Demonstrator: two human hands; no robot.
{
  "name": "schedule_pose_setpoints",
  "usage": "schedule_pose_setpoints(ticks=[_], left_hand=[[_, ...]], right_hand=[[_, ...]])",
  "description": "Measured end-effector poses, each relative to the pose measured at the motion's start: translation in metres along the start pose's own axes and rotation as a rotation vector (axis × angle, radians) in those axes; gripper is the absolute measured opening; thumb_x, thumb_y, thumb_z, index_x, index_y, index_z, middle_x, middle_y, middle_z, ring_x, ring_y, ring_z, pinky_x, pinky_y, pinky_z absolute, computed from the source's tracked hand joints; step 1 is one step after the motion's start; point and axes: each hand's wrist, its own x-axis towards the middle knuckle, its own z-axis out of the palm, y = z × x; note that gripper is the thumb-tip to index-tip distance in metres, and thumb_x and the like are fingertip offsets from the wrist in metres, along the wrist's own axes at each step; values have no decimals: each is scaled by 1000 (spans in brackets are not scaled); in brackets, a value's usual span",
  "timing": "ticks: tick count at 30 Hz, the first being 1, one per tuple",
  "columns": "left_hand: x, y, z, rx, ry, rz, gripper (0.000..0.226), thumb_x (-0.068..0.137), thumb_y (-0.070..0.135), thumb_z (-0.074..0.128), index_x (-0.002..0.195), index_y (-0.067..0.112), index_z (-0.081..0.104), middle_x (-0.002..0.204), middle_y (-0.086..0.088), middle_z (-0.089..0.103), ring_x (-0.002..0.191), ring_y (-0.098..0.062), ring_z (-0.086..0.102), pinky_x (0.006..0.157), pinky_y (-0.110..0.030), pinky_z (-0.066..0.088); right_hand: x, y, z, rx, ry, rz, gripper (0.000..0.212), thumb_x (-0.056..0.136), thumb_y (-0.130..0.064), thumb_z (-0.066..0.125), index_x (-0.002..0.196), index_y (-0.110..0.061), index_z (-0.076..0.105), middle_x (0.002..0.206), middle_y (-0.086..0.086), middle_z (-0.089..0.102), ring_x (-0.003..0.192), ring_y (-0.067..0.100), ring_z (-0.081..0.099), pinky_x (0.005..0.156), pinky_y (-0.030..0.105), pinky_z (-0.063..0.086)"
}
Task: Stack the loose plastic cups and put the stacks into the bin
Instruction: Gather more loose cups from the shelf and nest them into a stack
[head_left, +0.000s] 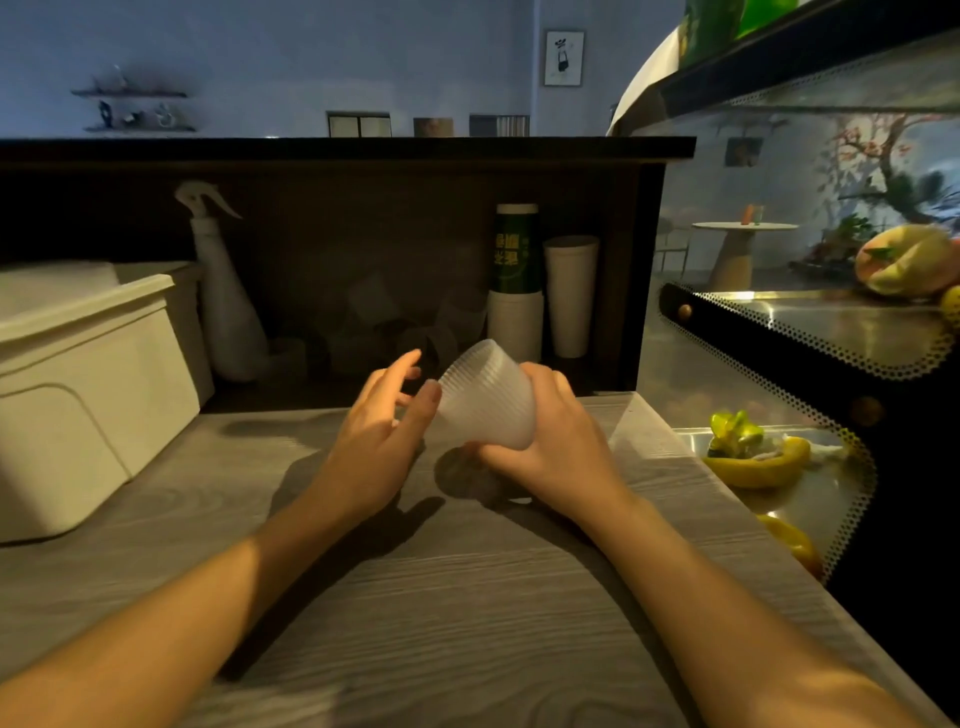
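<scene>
**A:** What fills the scene?

**B:** A grey wooden counter (415, 597). A white bin (88, 395) sits at its far left. Dim loose cups (363, 322) lie in the shadowed recess behind.

**A:** And the hands?

**B:** The right hand (550, 441) grasps a ribbed plastic cup stack (488, 400) above mid-counter. Its long axis tilts, narrow end up and to the left. The left hand (379, 421) is released, fingers relaxed, thumb touching the stack's side.

**A:** Which way lies the bin?

**B:** Well left of the stack, so the left hand looks nearer.

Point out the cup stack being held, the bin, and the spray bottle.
cup stack (488, 400): head view, ribbed side wall.
bin (88, 384): head view, front wall.
spray bottle (228, 317): head view, lower body.
</scene>
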Motion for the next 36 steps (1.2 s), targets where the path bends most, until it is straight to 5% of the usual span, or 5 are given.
schedule_pose_setpoints(ticks=[12, 16, 22, 30, 36], left_hand=[[114, -48, 28, 363, 87, -323, 86, 82, 64, 65, 145, 11, 38, 143, -15, 42, 129, -37, 47, 103, -48, 45], [129, -61, 53, 414, 31, -410, 64, 84, 64, 61, 97, 2, 61, 113, -21, 63, 108, -39, 59, 89, -43, 50], [153, -85, 61, 253, 166, -325, 81, 90, 45, 65, 153, 10, 29, 156, -19, 32, 141, -37, 33, 114, -42, 29], [135, -79, 47, -527, 402, -420, 44, 91, 43, 59, 117, 7, 57, 119, -11, 62, 105, -29, 64, 80, -45, 59], [99, -53, 26, -460, 320, -241, 22, 103, 36, 45, 123, 28, 51, 114, -2, 61, 94, -22, 67, 67, -33, 58]], right_hand=[[14, 28, 3, -25, 194, 225, 85, 72, -57, 76, 137, -21, 34, 125, 0, 44, 110, 19, 50, 82, 37, 51], [15, 29, 6, -30, 200, 232, 84, 72, -58, 75, 136, -22, 33, 125, -1, 44, 111, 20, 50, 85, 41, 52], [15, 30, 8, -19, 201, 216, 84, 73, -57, 75, 136, -21, 34, 126, -1, 43, 112, 21, 50, 87, 44, 51], [15, 29, 6, -26, 190, 215, 85, 73, -58, 74, 137, -21, 33, 125, -1, 44, 112, 21, 50, 86, 41, 51], [15, 28, 5, -22, 187, 213, 86, 72, -58, 75, 137, -21, 33, 125, 1, 45, 112, 22, 50, 85, 43, 51]])
